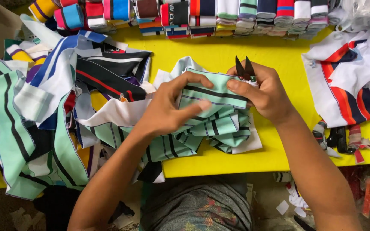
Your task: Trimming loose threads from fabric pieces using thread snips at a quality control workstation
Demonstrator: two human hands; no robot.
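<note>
I saw the yellow worktop [236, 55] heaped with striped strips [43, 111] on the left. Over the middle, my left hand [168, 107] pinched a mint strip [217, 92], fingers closed on its near edge. My right hand [264, 92] gripped its far end and small black snips [245, 68], blades up.

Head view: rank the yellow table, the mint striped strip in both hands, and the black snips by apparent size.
1. yellow table
2. mint striped strip
3. black snips, mostly hidden in the right hand; only the blades show.
</note>
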